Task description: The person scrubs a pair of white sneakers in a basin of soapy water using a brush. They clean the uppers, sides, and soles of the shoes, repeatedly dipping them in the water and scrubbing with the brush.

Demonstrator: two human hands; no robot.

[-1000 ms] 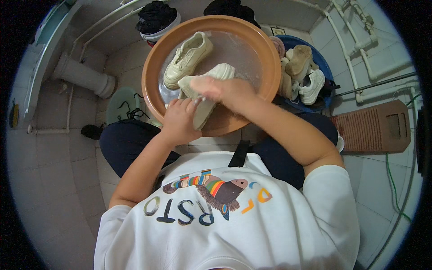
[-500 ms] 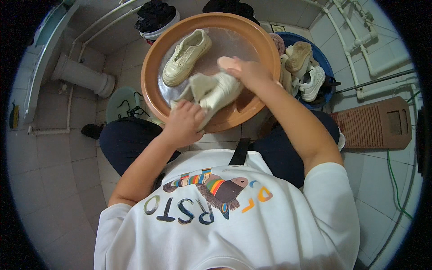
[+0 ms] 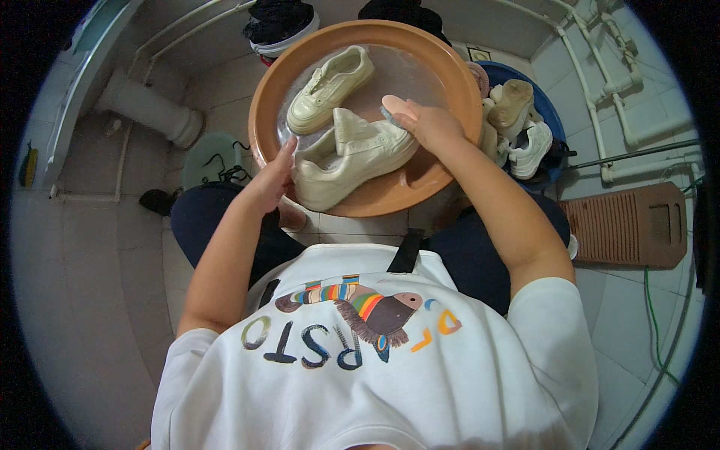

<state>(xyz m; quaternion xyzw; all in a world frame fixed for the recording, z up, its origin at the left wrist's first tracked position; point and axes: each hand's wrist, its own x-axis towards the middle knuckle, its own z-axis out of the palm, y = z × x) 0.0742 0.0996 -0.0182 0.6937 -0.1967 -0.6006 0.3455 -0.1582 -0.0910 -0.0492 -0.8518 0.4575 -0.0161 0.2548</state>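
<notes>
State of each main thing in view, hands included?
Near cream sneaker, tongue raised, no laces visible
Far cream sneaker, upright, no laces visible
Pink-backed oval brush, bristles toward near sneaker's toe
Right hand, closed on brush
Left hand, beside near sneaker's heel, contact unclear
Round orange plastic basin, holding both sneakers
Round blue plastic basin, holding several shoes
Brown ridged rectangular washboard, untouched

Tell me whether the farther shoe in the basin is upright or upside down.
Upright: the farther shoe shows its foot opening facing up, and its outsole's underside is out of sight.
</notes>
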